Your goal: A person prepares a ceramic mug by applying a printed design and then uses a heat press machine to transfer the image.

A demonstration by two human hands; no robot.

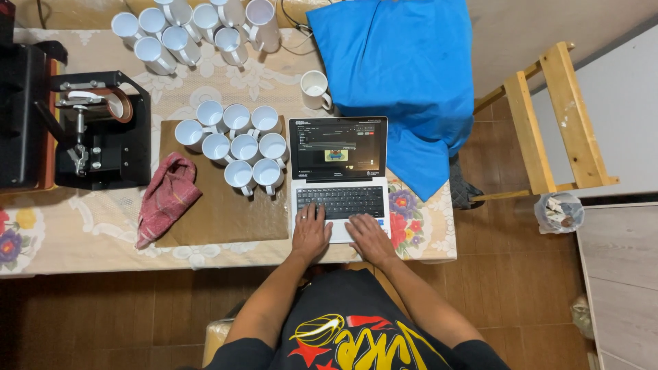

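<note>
Both hands, the left hand [310, 233] and right hand [369, 236], lie flat with fingers spread on the open laptop [339, 179] at the table's near edge, while the white mugs [233, 147] just left sit plain and untouched.

One screen only: laptop screen [338, 147], rectangular, upright at back of silver laptop [339, 179] on tabletop [82, 229] near front edge, right of centre. Dark grey/black display w/ small yellow-blue graphic in middle, thin light strips up top. No pkgs, labels, signs.
</note>
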